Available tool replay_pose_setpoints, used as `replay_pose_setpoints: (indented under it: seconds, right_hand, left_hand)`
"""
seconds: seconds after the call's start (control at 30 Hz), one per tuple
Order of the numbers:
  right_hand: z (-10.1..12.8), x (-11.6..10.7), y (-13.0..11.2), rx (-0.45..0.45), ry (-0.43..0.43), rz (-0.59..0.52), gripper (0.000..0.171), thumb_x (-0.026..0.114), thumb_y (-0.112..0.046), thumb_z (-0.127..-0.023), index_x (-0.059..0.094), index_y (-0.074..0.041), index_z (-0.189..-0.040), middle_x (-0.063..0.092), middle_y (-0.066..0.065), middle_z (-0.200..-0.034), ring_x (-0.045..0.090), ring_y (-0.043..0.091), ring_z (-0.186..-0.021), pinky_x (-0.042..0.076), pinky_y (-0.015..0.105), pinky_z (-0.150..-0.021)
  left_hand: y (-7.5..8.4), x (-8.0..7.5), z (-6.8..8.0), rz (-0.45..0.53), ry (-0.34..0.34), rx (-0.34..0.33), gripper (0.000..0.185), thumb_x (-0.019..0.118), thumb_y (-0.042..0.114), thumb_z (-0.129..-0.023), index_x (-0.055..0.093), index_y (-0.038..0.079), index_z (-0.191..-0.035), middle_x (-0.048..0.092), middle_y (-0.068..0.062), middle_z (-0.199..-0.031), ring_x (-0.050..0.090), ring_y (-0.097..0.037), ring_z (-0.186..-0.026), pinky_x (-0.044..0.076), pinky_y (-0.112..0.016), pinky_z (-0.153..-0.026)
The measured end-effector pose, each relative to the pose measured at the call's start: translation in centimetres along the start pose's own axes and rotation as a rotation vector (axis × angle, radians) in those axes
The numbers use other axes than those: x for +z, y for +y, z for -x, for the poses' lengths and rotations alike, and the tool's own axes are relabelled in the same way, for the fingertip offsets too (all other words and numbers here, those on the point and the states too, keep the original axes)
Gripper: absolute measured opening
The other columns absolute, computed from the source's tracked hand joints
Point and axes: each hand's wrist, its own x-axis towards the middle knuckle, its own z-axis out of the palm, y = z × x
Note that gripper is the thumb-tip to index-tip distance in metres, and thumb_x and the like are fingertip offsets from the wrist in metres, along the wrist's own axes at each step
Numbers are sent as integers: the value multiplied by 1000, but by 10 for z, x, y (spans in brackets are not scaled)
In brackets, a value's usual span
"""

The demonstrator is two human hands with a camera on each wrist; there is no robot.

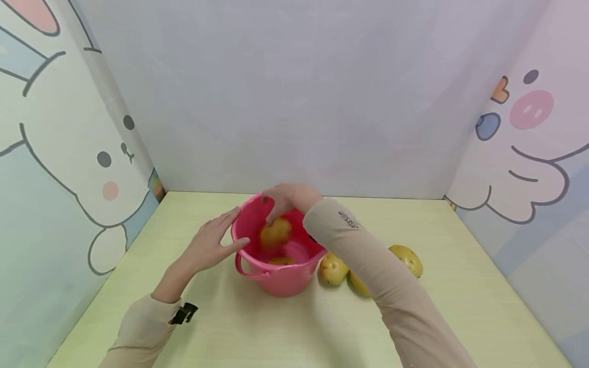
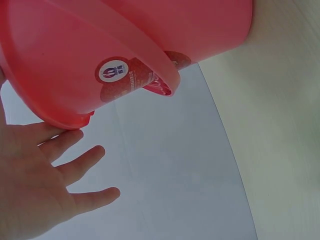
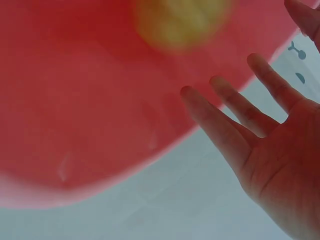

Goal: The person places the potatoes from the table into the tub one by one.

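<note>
A pink bucket (image 1: 285,284) stands on the table with its handle hanging down at the front left. My left hand (image 1: 211,241) touches the left side of its rim with straight, spread fingers (image 2: 82,162). Over the bucket's far side is my right hand (image 1: 291,199), its fingers spread apart in the right wrist view. Just below it, a blurred yellow potato (image 1: 276,233) appears inside the bucket, apart from the hand in the right wrist view. Another potato (image 1: 281,260) lies at the bottom, partly hidden by the front rim.
To the right of the bucket lie a potato (image 1: 333,269), a second potato (image 1: 359,284) partly behind the right sleeve, and a third potato (image 1: 407,259) beyond the forearm. Cloth walls (image 1: 299,102) with cartoon animals at the sides enclose the pale table (image 1: 230,327).
</note>
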Motion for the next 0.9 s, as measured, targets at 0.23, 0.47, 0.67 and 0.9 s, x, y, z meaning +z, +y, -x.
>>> replay_pose_setpoints:
  seconds: [0.23, 0.47, 0.67, 0.9]
  right_hand:
    - [3, -5, 5, -61, 41, 41, 66, 78, -34, -63, 45, -24, -120, 46, -1, -117, 41, 17, -100, 49, 25, -60]
    - [7, -13, 22, -148, 80, 68, 65, 76, -33, -66, 45, -22, -122, 46, 0, -120, 41, 17, -105, 49, 27, -68]
    - [11, -20, 38, -238, 94, 101, 61, 73, -33, -70, 46, -19, -123, 46, 3, -121, 42, 20, -109, 48, 28, -73]
    - [23, -27, 57, -312, 160, 89, 60, 73, -31, -71, 47, -15, -122, 46, 4, -116, 43, 19, -104, 47, 31, -75]
  left_hand:
    - [-1, 1, 0, -1, 5, 2, 78, 59, 47, -78, 27, 9, -139, 34, -10, -136, 32, -30, -119, 24, -57, -93]
    - [-1, 1, 0, 5, 6, 7, 78, 61, 43, -78, 26, 10, -139, 34, -10, -136, 32, -31, -119, 26, -58, -91]
    - [-1, 1, -1, 2, 7, 8, 79, 59, 47, -78, 26, 10, -139, 34, -10, -136, 32, -31, -119, 26, -58, -91]
    - [0, 2, -1, 4, 12, 7, 78, 62, 43, -78, 26, 10, -139, 34, -10, -136, 32, -31, -119, 27, -58, -91]
